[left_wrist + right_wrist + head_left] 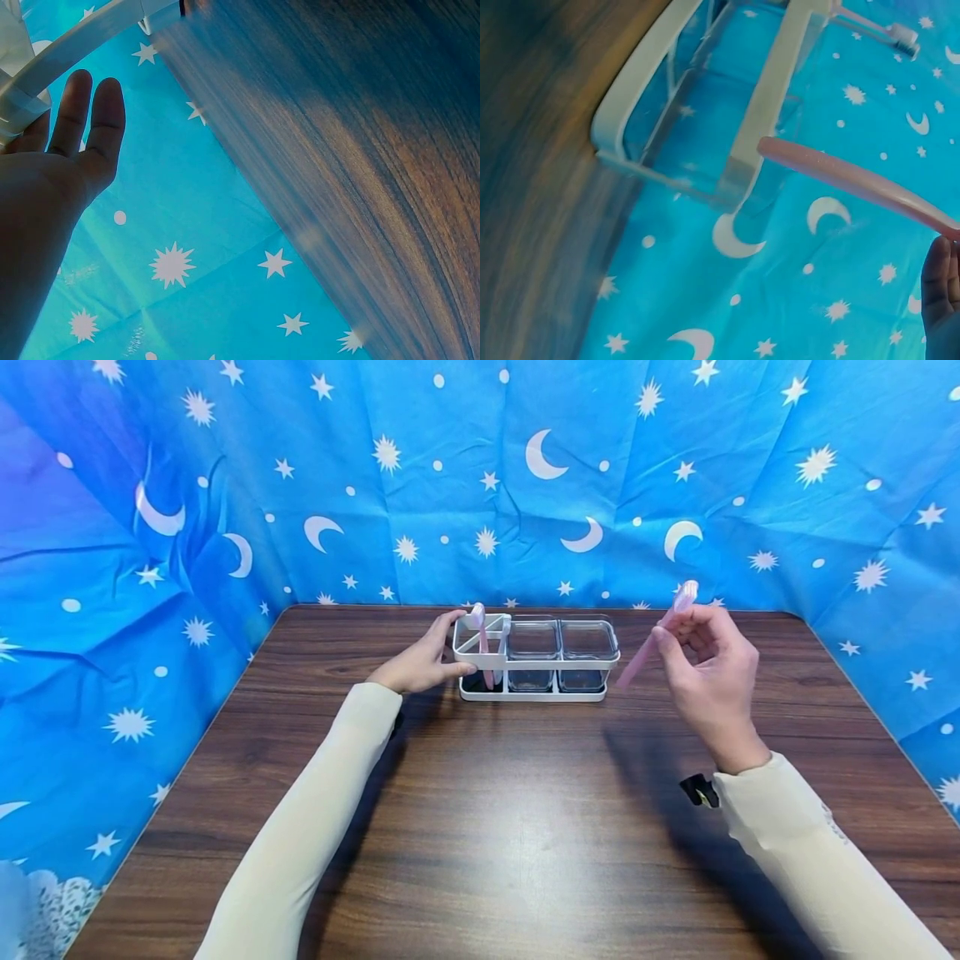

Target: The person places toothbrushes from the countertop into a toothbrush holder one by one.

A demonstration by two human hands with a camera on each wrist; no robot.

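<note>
A white toothbrush holder with two clear cups stands upright at the back of the table. My left hand grips its left end, thumb at the front and fingers round the side; in the left wrist view those fingers reach up to the white frame. One pink toothbrush stands bristles up in the divided left compartment. To the right of the holder, my right hand pinches a second pink toothbrush near its head, raised and tilted, handle end pointing down toward the holder's right end.
The brown wooden table stretches in front of the holder. A blue cloth with white stars and moons hangs behind and along the sides. A small black device sits at my right wrist.
</note>
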